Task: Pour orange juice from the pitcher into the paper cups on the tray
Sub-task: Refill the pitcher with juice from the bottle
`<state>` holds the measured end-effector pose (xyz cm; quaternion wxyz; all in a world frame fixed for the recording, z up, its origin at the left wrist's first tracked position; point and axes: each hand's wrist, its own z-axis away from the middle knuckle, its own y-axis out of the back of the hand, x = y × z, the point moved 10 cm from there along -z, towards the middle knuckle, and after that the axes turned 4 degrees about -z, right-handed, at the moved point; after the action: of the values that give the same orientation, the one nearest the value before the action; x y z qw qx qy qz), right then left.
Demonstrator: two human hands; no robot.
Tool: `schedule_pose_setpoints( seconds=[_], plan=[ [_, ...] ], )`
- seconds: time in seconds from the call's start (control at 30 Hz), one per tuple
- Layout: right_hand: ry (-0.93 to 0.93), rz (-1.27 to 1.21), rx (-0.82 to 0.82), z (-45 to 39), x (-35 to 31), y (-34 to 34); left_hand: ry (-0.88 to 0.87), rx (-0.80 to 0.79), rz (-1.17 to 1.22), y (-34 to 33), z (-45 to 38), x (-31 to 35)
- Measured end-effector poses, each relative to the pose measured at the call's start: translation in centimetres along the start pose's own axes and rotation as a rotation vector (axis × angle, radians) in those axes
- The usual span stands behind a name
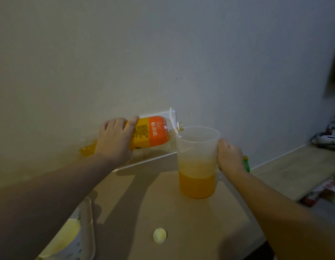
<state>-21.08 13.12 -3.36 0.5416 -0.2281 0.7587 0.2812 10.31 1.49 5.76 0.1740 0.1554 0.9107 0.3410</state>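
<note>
Tilting bottle (144,133) gripped by left hand (114,139) over pitcher (197,162) — right hand (229,155) grip closed round handle.

Just two bare forearms coming in from the near edge, no sleeves, no watch or rings on the left hand (114,137) or right hand (229,155).

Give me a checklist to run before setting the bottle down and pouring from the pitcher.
1. Left hand grips bottle: ok.
2. Right hand holds pitcher at its handle side: ok.
3. Juice in pitcher, roughly a third full: ok.
4. Bottle emptied: not ok, juice remains at its base.
5. Cup on tray in reach: ok.
6. Cap on table, clear of pitcher: ok.
</note>
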Motion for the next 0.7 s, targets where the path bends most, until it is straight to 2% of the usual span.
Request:
schedule_pose_setpoints(
  seconds=[0.3, 0.47, 0.7],
  plan=[
    [0.007, 0.051, 0.009, -0.1, -0.3, 0.2, 0.128, -0.04, 0.192, -1.0, 0.1, -0.6],
    [0.001, 0.06, 0.018, -0.3, -0.1, 0.1, 0.256, -0.051, 0.398, -1.5, -0.4, -0.7],
    [0.014, 0.071, 0.025, -0.5, 0.2, 0.2, 0.438, -0.092, 0.804, -3.2, 0.3, -1.0]
  ],
)
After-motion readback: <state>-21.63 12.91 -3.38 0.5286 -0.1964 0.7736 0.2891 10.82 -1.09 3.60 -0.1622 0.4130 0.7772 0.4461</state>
